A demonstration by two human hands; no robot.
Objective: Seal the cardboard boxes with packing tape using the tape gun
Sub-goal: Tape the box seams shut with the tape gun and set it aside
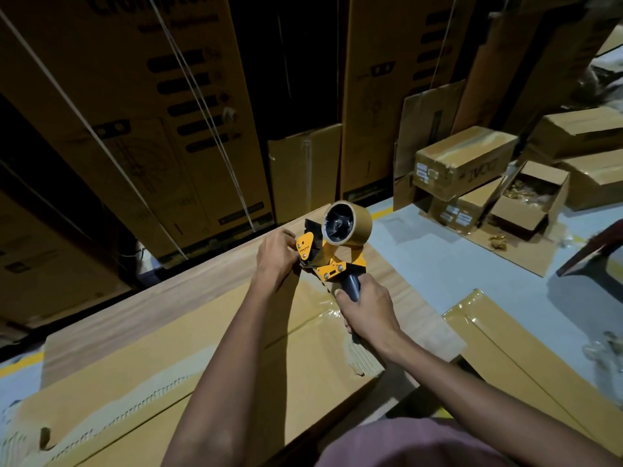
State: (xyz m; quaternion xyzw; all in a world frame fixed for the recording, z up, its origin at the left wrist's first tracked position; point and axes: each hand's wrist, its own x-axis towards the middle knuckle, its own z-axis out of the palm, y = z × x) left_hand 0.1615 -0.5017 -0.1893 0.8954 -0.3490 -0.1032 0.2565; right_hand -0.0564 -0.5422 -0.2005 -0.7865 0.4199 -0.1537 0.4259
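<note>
A yellow tape gun (332, 261) with a brown tape roll (349, 222) is held above a long flat cardboard box (188, 335). My right hand (367, 308) grips its dark handle. My left hand (274, 256) pinches at the gun's front end by the yellow plate, where the tape comes out; its fingertips are hidden behind the gun. Glossy tape (323, 310) lies on the box's seam just under the gun.
A second taped box (526, 362) lies to the right on the pale floor. Small cartons (465, 161), one open carton (529, 197), sit at the back right. Tall printed cartons (141, 106) stand along the back. A dark red stool edge (590, 252) shows at right.
</note>
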